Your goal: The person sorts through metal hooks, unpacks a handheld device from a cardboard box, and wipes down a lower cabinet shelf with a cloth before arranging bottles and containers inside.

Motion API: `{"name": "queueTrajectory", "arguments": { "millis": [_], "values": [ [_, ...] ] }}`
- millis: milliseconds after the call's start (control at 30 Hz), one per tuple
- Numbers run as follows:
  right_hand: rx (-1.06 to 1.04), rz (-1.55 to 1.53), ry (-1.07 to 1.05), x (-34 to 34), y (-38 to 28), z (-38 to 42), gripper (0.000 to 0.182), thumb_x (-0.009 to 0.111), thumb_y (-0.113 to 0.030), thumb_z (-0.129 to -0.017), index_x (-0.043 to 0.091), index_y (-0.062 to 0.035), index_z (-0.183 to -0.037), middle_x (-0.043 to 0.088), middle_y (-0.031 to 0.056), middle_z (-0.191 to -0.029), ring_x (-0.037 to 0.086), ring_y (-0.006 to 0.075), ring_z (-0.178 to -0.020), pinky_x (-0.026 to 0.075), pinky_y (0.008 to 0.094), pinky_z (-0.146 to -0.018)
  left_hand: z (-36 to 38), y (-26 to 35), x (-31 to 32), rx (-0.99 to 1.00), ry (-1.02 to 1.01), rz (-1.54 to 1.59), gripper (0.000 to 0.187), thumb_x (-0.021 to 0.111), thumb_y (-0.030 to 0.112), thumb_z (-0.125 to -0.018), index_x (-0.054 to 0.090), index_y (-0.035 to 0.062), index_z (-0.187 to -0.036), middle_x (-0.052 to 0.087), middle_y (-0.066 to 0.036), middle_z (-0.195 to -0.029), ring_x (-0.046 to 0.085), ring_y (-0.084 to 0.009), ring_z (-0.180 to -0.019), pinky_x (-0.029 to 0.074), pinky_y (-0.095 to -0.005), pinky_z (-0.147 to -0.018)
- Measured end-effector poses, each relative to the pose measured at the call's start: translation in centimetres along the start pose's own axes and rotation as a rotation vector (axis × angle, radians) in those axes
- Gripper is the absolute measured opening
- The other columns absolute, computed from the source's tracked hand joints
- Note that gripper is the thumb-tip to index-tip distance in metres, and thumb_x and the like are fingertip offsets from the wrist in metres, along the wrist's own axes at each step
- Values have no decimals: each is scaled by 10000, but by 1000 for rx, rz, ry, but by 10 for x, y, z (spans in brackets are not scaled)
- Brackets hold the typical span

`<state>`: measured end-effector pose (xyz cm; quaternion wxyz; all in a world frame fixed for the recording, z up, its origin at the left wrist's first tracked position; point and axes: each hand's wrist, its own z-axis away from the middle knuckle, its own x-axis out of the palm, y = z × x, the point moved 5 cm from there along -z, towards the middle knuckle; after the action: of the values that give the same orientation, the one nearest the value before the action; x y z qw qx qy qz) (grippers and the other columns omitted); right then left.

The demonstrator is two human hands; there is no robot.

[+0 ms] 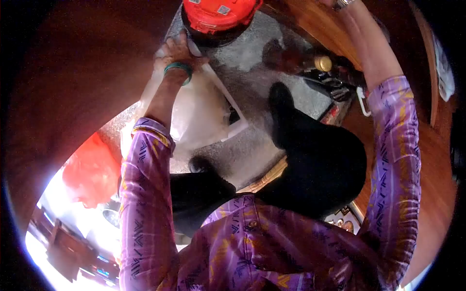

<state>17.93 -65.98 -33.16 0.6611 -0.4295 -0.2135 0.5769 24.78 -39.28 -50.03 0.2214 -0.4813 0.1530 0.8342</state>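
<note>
My left hand (180,54) lies with fingers spread over the top of a large white bag (196,114), beside a dark tub with a red lid (221,14). A green bangle (178,69) circles that wrist. The bag stands on the grey floor, with a pale flat rim along its right side. My right hand (328,2) reaches up along the wooden furniture on the right and is mostly cut off by the top edge. Its fingers are hidden, so what it touches cannot be seen. A metal watch band (343,3) shows at that wrist.
Brown wooden panels rise on the left and right. A bottle with a gold cap (323,63) and dark objects are on the right. A red plastic bag (92,169) is at left. A white hook-shaped handle (362,102) stands near my right sleeve.
</note>
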Motion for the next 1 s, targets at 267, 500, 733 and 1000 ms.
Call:
{"name": "queueTrajectory", "arguments": {
  "millis": [267,500,733,1000],
  "values": [
    [-113,-60,149,-33,8,108,341,491,-287,-915,530,0,-1096,642,117,-911,634,199,-806,530,305,-687,29,-47,30,79,-159,-285,912,506,767,-598,346,229,-1318,447,-138,-1128,483,-273,-1037,433,-369,-784],
    [16,24,459,-55,58,261,333,469,-281,-912,557,-37,-1122,637,99,-960,619,157,-843,516,269,-721,45,-56,18,114,-173,-139,733,605,605,-657,418,204,-1242,474,-167,-1164,492,-327,-1099,443,-404,-889],
    [52,92,591,-96,70,303,327,495,-214,-876,538,-39,-1148,626,79,-967,609,134,-818,499,243,-675,53,-83,28,98,-117,-72,656,549,573,-724,464,159,-1225,428,-162,-1296,431,-350,-1176,400,-466,-919],
    [-30,863,33,-89,91,213,556,609,-39,-683,489,-58,-1225,620,56,-789,538,94,-632,453,219,-559,116,40,-19,553,193,109,439,632,343,-737,544,121,-1105,608,-156,-1002,602,-331,-901,490,-453,-754]
  ]
}}
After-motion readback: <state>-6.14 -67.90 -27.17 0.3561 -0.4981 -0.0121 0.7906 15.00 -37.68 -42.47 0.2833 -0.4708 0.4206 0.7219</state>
